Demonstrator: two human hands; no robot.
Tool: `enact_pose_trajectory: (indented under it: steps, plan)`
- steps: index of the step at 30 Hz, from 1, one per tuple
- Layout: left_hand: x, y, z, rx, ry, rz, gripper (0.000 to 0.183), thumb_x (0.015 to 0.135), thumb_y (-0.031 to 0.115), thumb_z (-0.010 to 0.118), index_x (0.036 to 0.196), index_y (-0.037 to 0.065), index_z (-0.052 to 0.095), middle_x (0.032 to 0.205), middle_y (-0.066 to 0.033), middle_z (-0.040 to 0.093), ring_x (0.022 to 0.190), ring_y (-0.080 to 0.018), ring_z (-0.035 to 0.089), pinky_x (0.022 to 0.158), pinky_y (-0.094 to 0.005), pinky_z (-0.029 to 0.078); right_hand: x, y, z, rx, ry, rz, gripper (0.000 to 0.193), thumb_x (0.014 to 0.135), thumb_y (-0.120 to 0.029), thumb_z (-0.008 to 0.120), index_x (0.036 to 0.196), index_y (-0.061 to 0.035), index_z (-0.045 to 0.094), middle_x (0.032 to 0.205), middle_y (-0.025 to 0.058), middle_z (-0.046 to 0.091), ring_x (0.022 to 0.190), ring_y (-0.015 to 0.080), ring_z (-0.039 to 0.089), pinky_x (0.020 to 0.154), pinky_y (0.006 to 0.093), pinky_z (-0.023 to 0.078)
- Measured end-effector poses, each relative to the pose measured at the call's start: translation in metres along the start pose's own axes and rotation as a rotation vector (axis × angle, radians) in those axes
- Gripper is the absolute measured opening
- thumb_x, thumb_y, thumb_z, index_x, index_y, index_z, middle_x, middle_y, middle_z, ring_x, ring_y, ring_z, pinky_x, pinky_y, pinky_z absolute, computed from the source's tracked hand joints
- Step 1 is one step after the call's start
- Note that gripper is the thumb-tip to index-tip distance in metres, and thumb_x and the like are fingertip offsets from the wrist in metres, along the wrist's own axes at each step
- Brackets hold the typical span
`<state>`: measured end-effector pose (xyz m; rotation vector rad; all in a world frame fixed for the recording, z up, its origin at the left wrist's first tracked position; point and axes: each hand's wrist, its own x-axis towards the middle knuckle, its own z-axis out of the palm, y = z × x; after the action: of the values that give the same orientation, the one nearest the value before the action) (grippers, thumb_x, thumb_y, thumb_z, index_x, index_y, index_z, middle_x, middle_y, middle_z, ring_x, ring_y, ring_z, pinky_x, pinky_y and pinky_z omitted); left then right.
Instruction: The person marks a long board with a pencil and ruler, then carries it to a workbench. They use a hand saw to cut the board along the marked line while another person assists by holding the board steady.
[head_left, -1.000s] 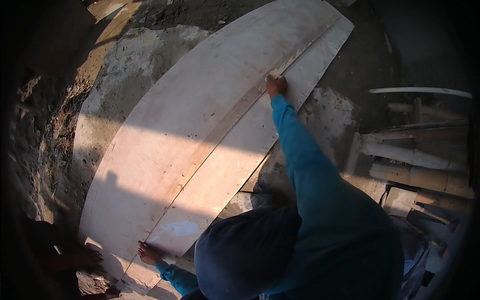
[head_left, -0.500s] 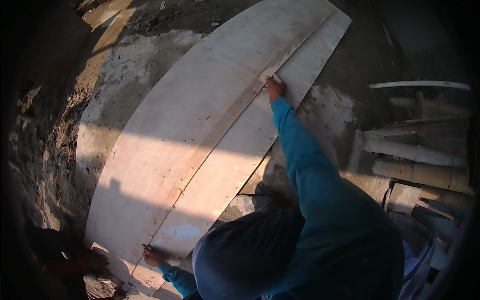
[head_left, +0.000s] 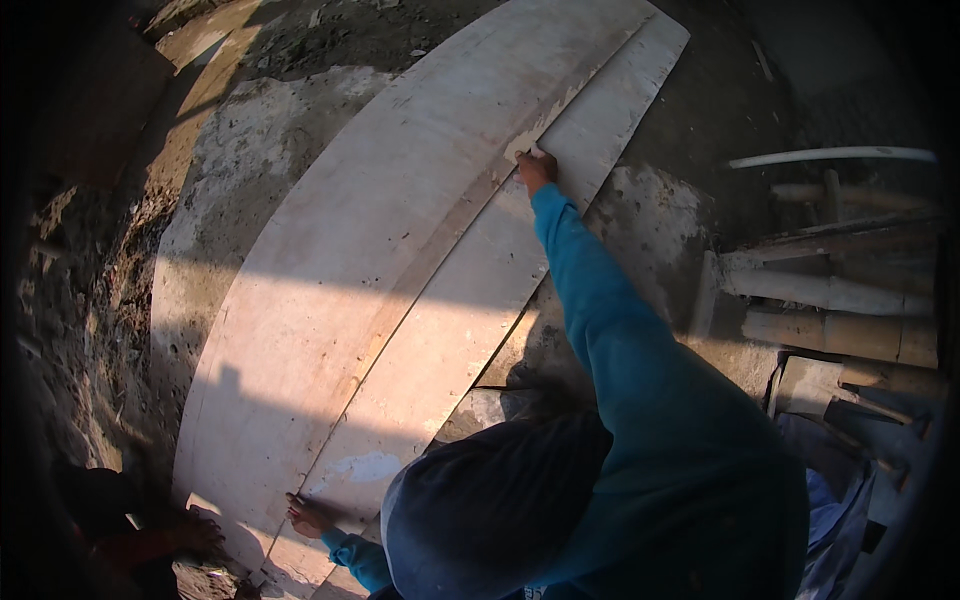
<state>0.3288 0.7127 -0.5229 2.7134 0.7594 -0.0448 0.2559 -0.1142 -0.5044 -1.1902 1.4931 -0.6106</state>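
Note:
A large pale board (head_left: pixel 320 240) lies in front of me. A narrower strip of board (head_left: pixel 470 280) runs along its right side, with a dark straight seam between them. My right hand (head_left: pixel 539 170) reaches far up this seam, fingers closed beside a beige patch; a small pale bit shows at the fingertips. Near the lower end, my left hand (head_left: pixel 308 517) rests at the same seam with its fingers drawn together. What either hand pinches is too small to make out. A rounded dark shape (head_left: pixel 490 500), perhaps my knee, hides part of my left arm.
At the lower left, another person's hand (head_left: pixel 200 532) is near the board's corner. Bamboo poles (head_left: pixel 840 335) and a white pipe (head_left: pixel 830 157) lie on the right. Rough concrete (head_left: pixel 240 190) borders the board on the left. A crumpled cloth (head_left: pixel 825 510) lies at lower right.
The view has shifted slightly, so the upper board and my right hand appear a little further left. Both hands stay at the seam.

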Motion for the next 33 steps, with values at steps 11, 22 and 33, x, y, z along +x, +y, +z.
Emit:
enact_pose_trajectory:
  steps: [11, 22, 33]
  plan:
    - [-0.009, 0.007, -0.003, 0.0, -0.027, -0.045, 0.064, 0.096, 0.054, 0.055, 0.121, -0.004, 0.065, 0.117, -0.0322, 0.063, 0.106, -0.0472, 0.06, 0.091, -0.0521, 0.045, -0.007, 0.0, -0.005, -0.102, 0.056, -0.029, 0.051, 0.086, -0.018, 0.069, 0.131, 0.0021, 0.06, 0.106, 0.018, 0.073, 0.076, 0.0266, 0.075, 0.067, 0.0336, 0.06]
    - [0.026, -0.022, -0.006, 0.005, 0.113, 0.194, 0.062, 0.094, 0.053, 0.06, 0.113, -0.006, 0.067, 0.1, -0.0306, 0.065, 0.092, -0.0442, 0.062, 0.083, -0.0503, 0.046, 0.001, 0.007, 0.033, -0.102, 0.1, -0.004, 0.052, 0.077, -0.014, 0.077, 0.122, 0.0073, 0.062, 0.109, 0.0233, 0.071, 0.082, 0.0332, 0.075, 0.071, 0.0371, 0.063]
    - [0.002, -0.003, 0.001, -0.15, 0.172, 0.117, 0.071, 0.089, 0.062, 0.061, 0.079, -0.008, 0.062, 0.07, -0.0221, 0.062, 0.066, -0.0351, 0.052, 0.068, -0.0479, 0.042, -0.005, -0.005, 0.004, 0.033, 0.001, -0.038, 0.054, 0.083, -0.005, 0.078, 0.129, 0.012, 0.054, 0.11, 0.0246, 0.063, 0.083, 0.0329, 0.069, 0.067, 0.0361, 0.068]
